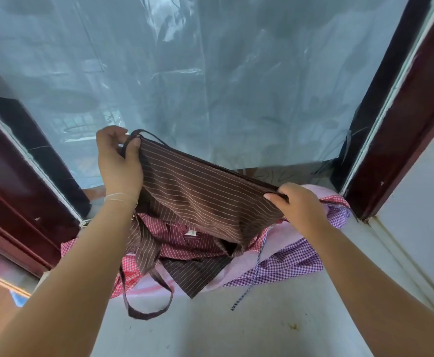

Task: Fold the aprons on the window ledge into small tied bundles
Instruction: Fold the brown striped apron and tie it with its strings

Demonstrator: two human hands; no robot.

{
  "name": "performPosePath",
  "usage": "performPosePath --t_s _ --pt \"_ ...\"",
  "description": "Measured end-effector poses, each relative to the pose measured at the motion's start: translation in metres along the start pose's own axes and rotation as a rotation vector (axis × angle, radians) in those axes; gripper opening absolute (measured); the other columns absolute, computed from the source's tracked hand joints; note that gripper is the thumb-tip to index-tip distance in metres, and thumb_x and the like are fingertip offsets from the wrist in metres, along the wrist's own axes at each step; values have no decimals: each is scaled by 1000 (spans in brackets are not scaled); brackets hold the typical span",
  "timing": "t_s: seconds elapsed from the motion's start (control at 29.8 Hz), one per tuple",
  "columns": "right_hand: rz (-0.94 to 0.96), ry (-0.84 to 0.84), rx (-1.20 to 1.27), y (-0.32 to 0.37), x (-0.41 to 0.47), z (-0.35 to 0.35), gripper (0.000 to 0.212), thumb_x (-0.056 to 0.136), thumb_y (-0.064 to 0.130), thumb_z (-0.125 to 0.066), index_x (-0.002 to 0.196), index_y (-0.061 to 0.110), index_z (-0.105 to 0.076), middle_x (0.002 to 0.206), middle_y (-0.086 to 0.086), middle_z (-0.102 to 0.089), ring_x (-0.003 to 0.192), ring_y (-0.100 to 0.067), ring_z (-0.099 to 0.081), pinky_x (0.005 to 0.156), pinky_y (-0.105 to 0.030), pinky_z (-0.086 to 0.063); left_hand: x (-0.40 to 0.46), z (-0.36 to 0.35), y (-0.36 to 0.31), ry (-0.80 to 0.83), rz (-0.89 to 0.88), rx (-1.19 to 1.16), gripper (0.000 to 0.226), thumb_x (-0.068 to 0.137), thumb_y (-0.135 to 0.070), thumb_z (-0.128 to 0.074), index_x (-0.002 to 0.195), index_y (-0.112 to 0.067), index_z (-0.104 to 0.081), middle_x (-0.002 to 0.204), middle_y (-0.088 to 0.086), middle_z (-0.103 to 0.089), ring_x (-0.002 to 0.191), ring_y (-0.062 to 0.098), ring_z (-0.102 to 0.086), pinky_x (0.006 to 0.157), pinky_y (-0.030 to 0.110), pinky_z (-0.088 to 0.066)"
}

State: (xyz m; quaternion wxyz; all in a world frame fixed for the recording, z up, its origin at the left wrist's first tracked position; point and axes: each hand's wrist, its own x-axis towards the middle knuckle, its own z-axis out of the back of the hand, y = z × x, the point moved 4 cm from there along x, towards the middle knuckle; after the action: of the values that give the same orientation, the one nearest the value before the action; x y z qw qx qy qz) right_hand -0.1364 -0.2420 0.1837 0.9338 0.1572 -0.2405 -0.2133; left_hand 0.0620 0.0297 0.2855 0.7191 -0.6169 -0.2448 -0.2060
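A brown apron (198, 194) with thin pale stripes is stretched in the air above the window ledge. My left hand (119, 163) pinches its upper left corner, where a dark strap loops out. My right hand (297, 204) grips the apron's right corner, lower down. The cloth sags between them, and a brown strap loop (146, 302) hangs down to the ledge. Under it lies a heap of other aprons: a red striped one (182, 240), a red checked one (129, 269), a pink one (285, 235) and a purple checked one (288, 264).
The grey window ledge (236, 328) runs toward me in front of the heap. A large glass pane (210, 73) stands behind, framed by dark red wood on the left (12, 181) and right (401, 119). A blue-white cord (256, 271) trails across the heap.
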Motion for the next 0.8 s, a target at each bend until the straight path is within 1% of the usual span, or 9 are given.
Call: performPosePath --t_s 0.1,0.17,0.23,0.34,0.4,0.5,0.6,0.67,0.8 --pt "-73 -50 88 -12 0 5 39 88 45 -61 70 12 -55 57 5 -49 54 -13 -48 50 -30 -35 -2 6 18 -12 89 65 16 94 -11 -53 105 -19 -46 98 -4 -52 80 5 -49 70 2 -34" --pt "-172 0 160 -19 -1 4 40 87 48 -61 72 11 -57 61 3 -55 61 -17 -54 54 -32 -41 -6 6 37 112 224 184 17 95 -15 -53 111 -17 -49 100 -1 -56 81 10 -54 71 13 -39" --pt "-234 223 134 -24 -3 2 40 88 51 -57 73 15 -57 67 5 -57 69 -18 -57 57 -26 -38 -14 3 62 470 364 480 18 95 -17 -56 113 -14 -54 99 4 -59 85 20 -57 74 26 -42" --pt "-331 693 132 -35 -17 4 38 88 51 -59 74 17 -66 75 2 -65 75 -14 -61 61 -23 -40 -50 8 95 1205 540 868 22 97 -7 -49 113 -16 -61 92 3 -59 64 15 -55 55 23 -46" --pt "-440 891 271 -52 -30 1 24 89 36 -66 78 15 -69 79 1 -68 75 -13 -63 60 -22 -46 -73 13 111 1443 643 881 35 97 -1 -41 118 -21 -60 100 7 -60 64 16 -59 54 25 -51" --pt "-591 1054 363 -82 -51 -16 12 90 17 -66 80 12 -72 81 -7 -67 71 -18 -64 64 -28 -54 -111 15 143 1541 922 737 36 97 0 -41 118 -21 -60 111 15 -65 84 31 -68 75 37 -58" --pt "-722 1144 283 -110 -81 -51 12 90 8 -63 83 8 -73 78 -9 -68 67 -19 -65 60 -29 -55 -151 3 182 1509 906 851 18 96 -11 -52 105 -20 -65 120 11 -61 105 30 -60 97 44 -48" --pt "-714 1138 186 -126 -98 -77 12 90 9 -63 83 8 -72 85 -11 -69 80 -25 -67 64 -32 -57 -170 -9 201 1301 752 930 15 91 -24 -63 96 -10 -60 109 7 -60 98 24 -56 95 37 -45" --pt "-565 930 -5 -146 -115 -119 13 93 19 -59 94 12 -70 101 -9 -66 94 -25 -60 75 -28 -43 -198 -25 212 881 685 854 29 91 -27 -62 111 -9 -52 110 14 -64 101 33 -59 85 40 -45"
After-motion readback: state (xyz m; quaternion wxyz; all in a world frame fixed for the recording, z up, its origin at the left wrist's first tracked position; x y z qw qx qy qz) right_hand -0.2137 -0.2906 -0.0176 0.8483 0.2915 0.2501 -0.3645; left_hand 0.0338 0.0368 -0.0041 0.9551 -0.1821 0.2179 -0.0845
